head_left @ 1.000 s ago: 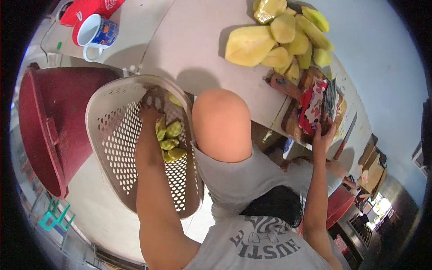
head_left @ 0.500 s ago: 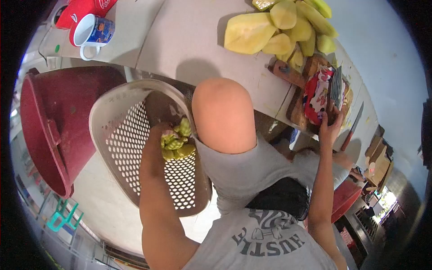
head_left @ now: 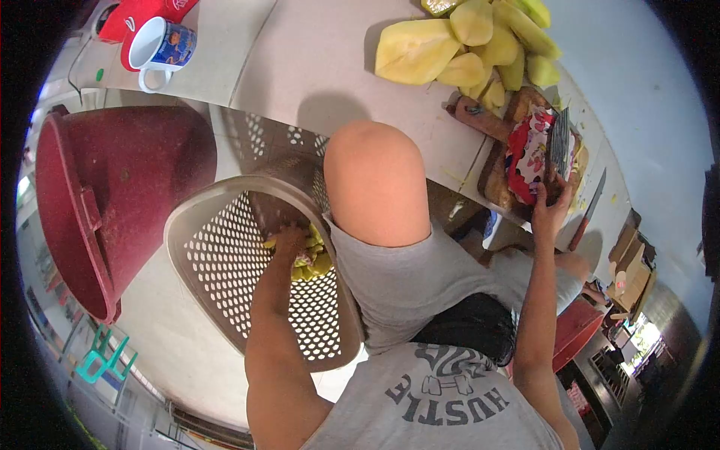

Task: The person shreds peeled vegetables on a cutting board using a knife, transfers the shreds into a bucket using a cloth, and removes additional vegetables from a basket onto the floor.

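At the far left of the frame a dark red plastic bucket lies tipped on its side on the pale floor, with a small teal stool below it in the lower left corner. In the upper left, on the light countertop, stands a white mug with a blue picture, touching something red behind it. Just right of the bucket sits a beige perforated laundry basket, tilted, and the person's left hand reaches down into it, fingers clenched around a bunch of green peel scraps lying against the basket's right wall, beside a bare knee. At top centre, peeled yellow fruit pieces are heaped on the counter. Right of them a wooden cutting board carries a patterned cloth, and the right hand grips the board's near edge, fingers curled over it. A knife lies on the counter just right of that hand.
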### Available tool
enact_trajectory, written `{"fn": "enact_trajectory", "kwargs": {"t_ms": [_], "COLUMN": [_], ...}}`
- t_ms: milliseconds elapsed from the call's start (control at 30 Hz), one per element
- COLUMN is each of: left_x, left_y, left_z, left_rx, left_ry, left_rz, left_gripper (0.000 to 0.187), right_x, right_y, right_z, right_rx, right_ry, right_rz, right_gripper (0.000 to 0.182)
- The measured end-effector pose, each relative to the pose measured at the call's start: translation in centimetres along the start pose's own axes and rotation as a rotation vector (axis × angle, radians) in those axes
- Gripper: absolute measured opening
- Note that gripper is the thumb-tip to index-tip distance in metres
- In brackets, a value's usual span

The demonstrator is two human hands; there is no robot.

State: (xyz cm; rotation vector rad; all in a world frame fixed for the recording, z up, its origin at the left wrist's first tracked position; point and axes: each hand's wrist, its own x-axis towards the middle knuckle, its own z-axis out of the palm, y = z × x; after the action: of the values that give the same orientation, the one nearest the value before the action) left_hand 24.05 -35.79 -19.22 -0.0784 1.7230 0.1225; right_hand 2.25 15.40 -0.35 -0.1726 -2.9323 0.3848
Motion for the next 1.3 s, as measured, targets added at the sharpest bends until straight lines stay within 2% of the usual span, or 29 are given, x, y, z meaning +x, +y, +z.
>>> {"fn": "enact_trajectory", "kwargs": {"t_ms": [67,133,167,233,333,467,567,733,867,1167,1300], "left_x": [4.6,9.8,11.7,11.3,1.4,3.1,3.7,7.8,10.6,10.8,8.7], "left_y": [-0.8,-2.9,-4.5,-4.5,-1.0,-1.5,-1.6,-3.8,-3.8,-3.4,-4.5], "left_z": [3.0,7.1,9.8,9.2,1.8,4.0,4.1,4.9,5.8,4.2,3.2], "left_rx": [0.000,0.005,-0.065,-0.128,0.121,0.324,0.312,0.007,0.004,-0.054,-0.298], "left_ry": [-0.008,-0.014,0.052,0.130,0.030,0.042,0.053,-0.016,-0.053,-0.151,-0.135], "left_rz": [-0.004,-0.001,0.106,0.219,0.163,0.251,0.252,0.346,0.330,0.300,0.333], "left_gripper": [0.093,0.092,0.094,0.096,0.107,0.108,0.108,0.104,0.102,0.096,0.094], "right_x": [0.1,0.0,0.0,0.1,0.3,0.0,0.1,0.0,0.0,0.0,0.0], "right_y": [-0.8,-0.6,-0.3,-0.9,-1.0,-1.8,-1.9,-1.8,-0.9,-2.1,-1.4], "right_z": [-0.1,0.2,0.1,-0.3,-0.4,-0.6,-0.7,-0.6,-0.2,-0.7,-0.3], "right_rx": [0.190,0.156,0.119,0.097,0.072,0.166,0.125,0.162,0.183,0.143,0.141], "right_ry": [-0.030,-0.018,-0.018,-0.017,-0.025,-0.041,-0.039,-0.035,-0.032,0.008,0.019], "right_rz": [0.104,0.078,0.050,0.046,0.046,0.077,0.066,0.067,0.079,0.098,0.085], "right_gripper": [0.042,0.042,0.042,0.042,0.043,0.041,0.040,0.040,0.039,0.041,0.043]}}
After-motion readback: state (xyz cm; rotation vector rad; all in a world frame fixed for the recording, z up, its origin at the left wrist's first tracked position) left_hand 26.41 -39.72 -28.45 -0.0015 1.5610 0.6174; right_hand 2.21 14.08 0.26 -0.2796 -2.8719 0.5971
